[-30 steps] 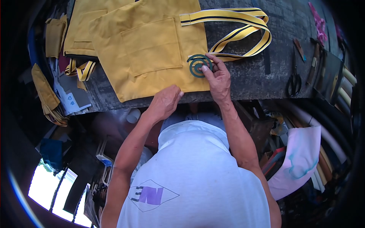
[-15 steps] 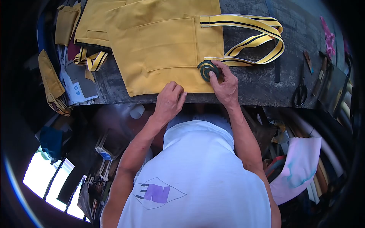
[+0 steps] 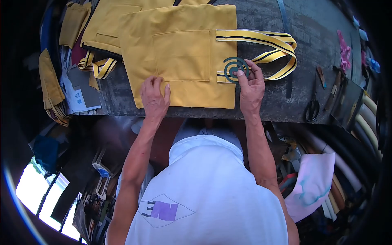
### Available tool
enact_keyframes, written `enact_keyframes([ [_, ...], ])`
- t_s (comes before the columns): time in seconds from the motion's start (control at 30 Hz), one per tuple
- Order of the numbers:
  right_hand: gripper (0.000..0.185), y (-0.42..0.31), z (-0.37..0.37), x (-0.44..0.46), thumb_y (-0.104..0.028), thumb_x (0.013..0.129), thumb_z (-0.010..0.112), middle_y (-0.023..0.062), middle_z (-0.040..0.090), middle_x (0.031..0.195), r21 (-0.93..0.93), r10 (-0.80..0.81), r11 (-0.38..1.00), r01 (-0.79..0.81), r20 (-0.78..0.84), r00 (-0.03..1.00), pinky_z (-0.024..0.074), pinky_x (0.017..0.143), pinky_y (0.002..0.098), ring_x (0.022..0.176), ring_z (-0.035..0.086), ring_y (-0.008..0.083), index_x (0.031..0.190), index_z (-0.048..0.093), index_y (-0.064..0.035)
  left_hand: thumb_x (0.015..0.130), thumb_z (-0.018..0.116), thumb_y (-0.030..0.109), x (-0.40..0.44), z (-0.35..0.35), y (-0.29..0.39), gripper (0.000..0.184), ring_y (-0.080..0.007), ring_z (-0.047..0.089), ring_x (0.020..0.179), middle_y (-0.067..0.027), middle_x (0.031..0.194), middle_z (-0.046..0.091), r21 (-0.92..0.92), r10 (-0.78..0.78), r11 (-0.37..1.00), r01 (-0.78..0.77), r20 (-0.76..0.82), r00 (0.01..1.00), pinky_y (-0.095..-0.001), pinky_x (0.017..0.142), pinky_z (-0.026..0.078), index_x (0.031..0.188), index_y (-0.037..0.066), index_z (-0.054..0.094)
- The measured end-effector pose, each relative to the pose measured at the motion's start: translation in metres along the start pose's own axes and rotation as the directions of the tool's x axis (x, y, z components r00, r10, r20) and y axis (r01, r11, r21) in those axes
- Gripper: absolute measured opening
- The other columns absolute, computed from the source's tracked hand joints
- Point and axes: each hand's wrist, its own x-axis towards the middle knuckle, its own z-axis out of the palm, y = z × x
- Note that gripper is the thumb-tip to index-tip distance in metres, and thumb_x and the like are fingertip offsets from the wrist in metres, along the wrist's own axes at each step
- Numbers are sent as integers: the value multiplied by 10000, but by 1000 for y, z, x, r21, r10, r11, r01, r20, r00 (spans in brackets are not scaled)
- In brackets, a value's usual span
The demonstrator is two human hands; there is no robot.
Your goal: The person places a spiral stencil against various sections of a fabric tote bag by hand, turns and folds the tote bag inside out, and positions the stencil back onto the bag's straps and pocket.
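A yellow fabric bag piece [image 3: 181,57] with a stitched pocket lies flat at the front of the dark table. Its striped yellow, white and black strap [image 3: 292,53] loops out past the right edge. My right hand [image 3: 250,87] pinches a dark green mosquito coil [image 3: 229,61], held over the lower strap end and the fabric's right edge. On the fabric's lower left rests my left hand [image 3: 155,98], fingers slightly apart, with nothing in it.
More yellow bag pieces [image 3: 100,24] are stacked at the upper left, beside paper sheets [image 3: 77,100]. Black-handled scissors [image 3: 312,109] lie near the table's right front, by a few hand tools [image 3: 335,90]. Pink string [image 3: 344,51] lies farther back. Rolls of material [image 3: 365,126] stand at the right.
My left hand has moved left across the fabric and its fingers have spread. The coil in my right hand has shifted right and turned flatter to view. The fabric lies straighter.
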Motion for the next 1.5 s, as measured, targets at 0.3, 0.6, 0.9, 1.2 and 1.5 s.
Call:
enact_keyframes([
  [0.3, 362, -24, 9, 55, 4, 955, 605, 123, 665, 1110, -39, -215, 976, 213, -39, 976, 543, 911, 263, 1025, 656, 143, 1299, 498, 39, 836, 714, 57, 79, 31, 67, 244, -312, 570, 991, -140, 1075, 584, -312, 217, 918, -246, -124, 968, -419, 846, 481, 1071, 33, 652],
  [0.6, 325, 18, -4, 100, -24, 920, 613, 96, 674, 1014, -172, -180, 968, 182, 30, 983, 540, 810, 258, 918, 658, 128, 1232, 534, 22, 830, 727, 74, 141, 84, 112, 61, -281, 568, 822, -83, 823, 551, -343, 303, 874, -344, -169, 938, -406, 733, 477, 858, 51, 678],
  [0.9, 320, 12, -3, 94, -39, 889, 629, 113, 681, 1004, -255, -140, 955, 150, 59, 988, 545, 825, 292, 926, 673, 153, 1198, 565, 16, 858, 717, 7, 138, 71, 104, 72, -250, 617, 776, -99, 852, 605, -493, 217, 845, -207, -38, 976, -354, 700, 496, 925, 8, 692],
  [1.2, 321, 18, -2, 96, -56, 877, 640, 134, 685, 988, -315, -186, 928, 198, 67, 980, 549, 808, 315, 897, 683, 187, 1183, 580, 18, 866, 720, 19, 140, 71, 103, 69, -226, 626, 770, -91, 845, 607, -534, 178, 834, -138, 24, 984, -335, 701, 496, 930, 5, 696],
  [1.5, 329, 10, -4, 100, 14, 928, 594, 112, 680, 1072, -12, -62, 998, 62, 18, 998, 547, 867, 263, 972, 667, 138, 1247, 520, 38, 869, 740, 75, 145, 49, 95, 88, -258, 622, 813, -94, 861, 617, -444, 382, 867, -228, 296, 876, -353, 737, 498, 921, 10, 709],
])
